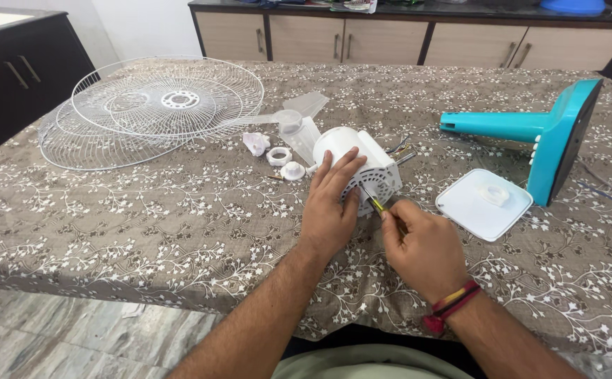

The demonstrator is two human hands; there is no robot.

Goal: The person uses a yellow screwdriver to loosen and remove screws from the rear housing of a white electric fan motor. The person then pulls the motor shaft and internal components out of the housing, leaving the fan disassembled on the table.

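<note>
A white fan motor housing (369,158) lies on its side on the patterned tablecloth (144,217). My left hand (330,203) rests flat against its near side, fingers spread over the vented back. My right hand (418,245) grips a screwdriver (372,198) with a yellow-green handle; its metal tip points into the housing's vented back. Wires (401,149) stick out behind the housing.
Two white wire fan grilles (158,105) lie stacked at the left, a clear fan blade (299,112) beside them. Small white plastic nuts and caps (279,158) sit left of the housing. A white square cover (483,203) and a teal fan base (544,133) lie at the right. Cabinets stand behind.
</note>
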